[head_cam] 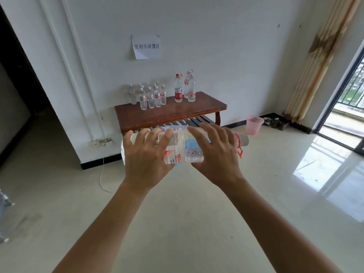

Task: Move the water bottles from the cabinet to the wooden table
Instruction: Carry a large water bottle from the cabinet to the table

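Water bottle lying sideways in mid-air, cap toward the right hand. Left hand grips its base end, fingers spread and curled over the label; right hand wraps the neck end. Beyond the hands stands the wooden table, carrying small bottles ahead of the left hand and three tall bottles ahead of the right
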